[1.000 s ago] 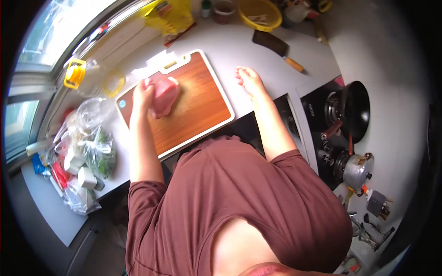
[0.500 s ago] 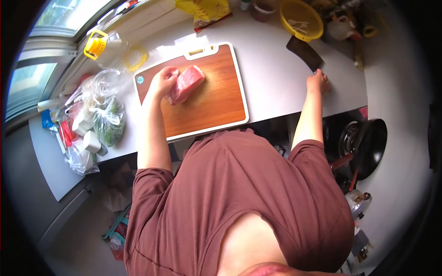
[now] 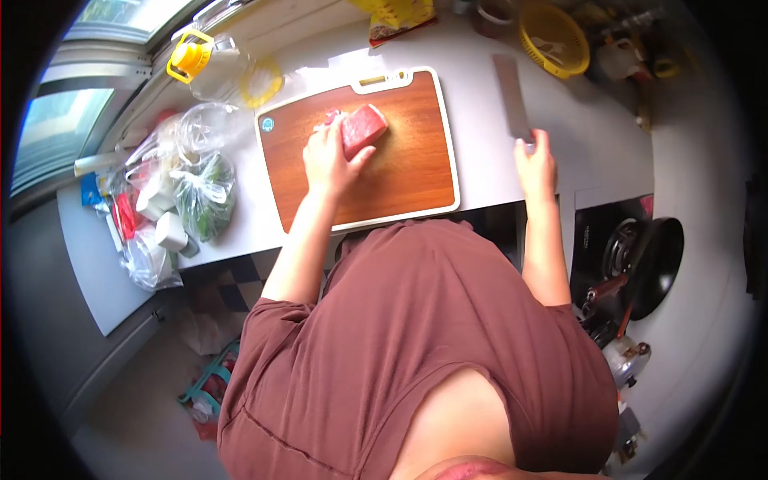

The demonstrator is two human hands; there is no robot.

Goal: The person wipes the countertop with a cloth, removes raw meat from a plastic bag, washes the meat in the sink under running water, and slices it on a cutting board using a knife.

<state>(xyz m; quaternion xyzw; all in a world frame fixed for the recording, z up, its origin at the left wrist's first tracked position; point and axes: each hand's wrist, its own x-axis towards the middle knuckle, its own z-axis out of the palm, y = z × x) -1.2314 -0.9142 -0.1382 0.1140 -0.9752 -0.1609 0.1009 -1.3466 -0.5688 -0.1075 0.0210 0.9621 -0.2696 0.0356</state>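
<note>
A block of raw red meat (image 3: 365,128) lies on a brown cutting board (image 3: 400,180) with a white rim. My left hand (image 3: 328,160) is on the meat's left side, thumb and fingers spread around it, gripping it against the board. To the right of the board, my right hand (image 3: 537,166) is wrapped round the handle of a cleaver (image 3: 510,96). The cleaver's blade points away from me above the counter, seen nearly edge-on and slightly blurred. Its handle is mostly hidden in my fingers.
Plastic bags with green vegetables (image 3: 206,196) sit at the left, below a large bottle with a yellow cap (image 3: 190,58). A yellow basket (image 3: 582,60) and a yellow packet (image 3: 400,20) stand at the back. A black wok (image 3: 660,268) is on the stove at the right.
My right hand reached right to the cleaver, closed on its handle and brought it back left, its blade turned. My left hand shifted its hold, and its fingers now spread on the meat.
</note>
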